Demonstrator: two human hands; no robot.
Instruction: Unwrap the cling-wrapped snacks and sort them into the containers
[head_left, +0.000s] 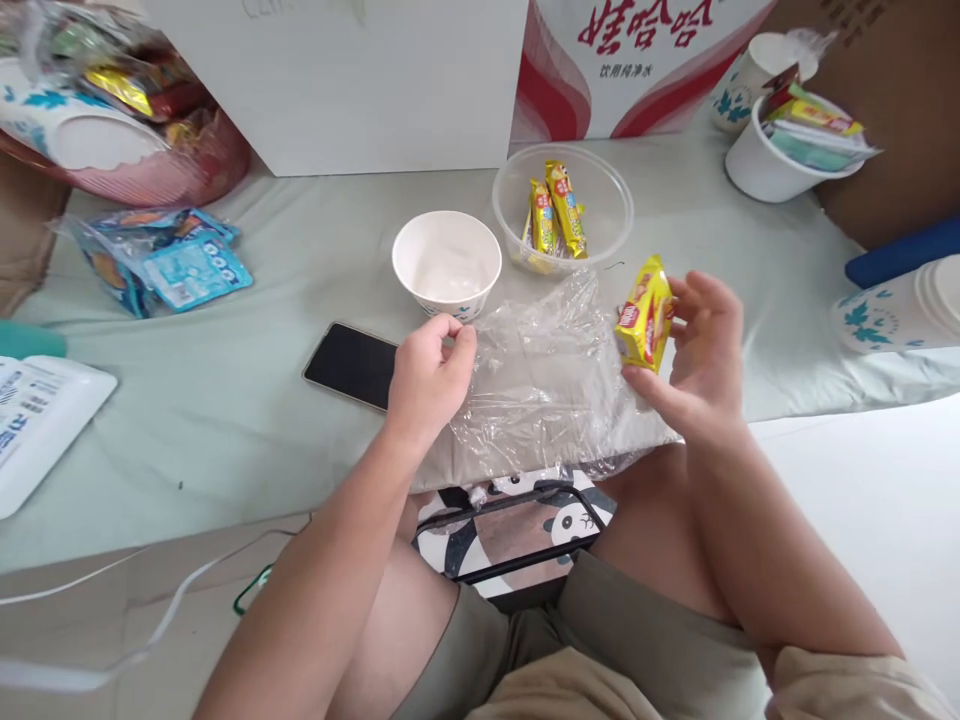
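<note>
Right of centre, the half-open right hand grips a boxy yellow-red plastic packet; mid-frame, the left hand curls closed, contents unclear

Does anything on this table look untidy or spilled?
Crumpled transparent plastic film lies loose before the round clear plastic bowl, reaching the front edge of the pale green cloth. It looks untidy, perhaps discarded wrapping. I see no spill.

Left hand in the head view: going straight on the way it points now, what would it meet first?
The left hand would probably meet the white paper bowl first, just ahead of it. Depth is hard to judge here, so whether they already touch is unclear.
</note>
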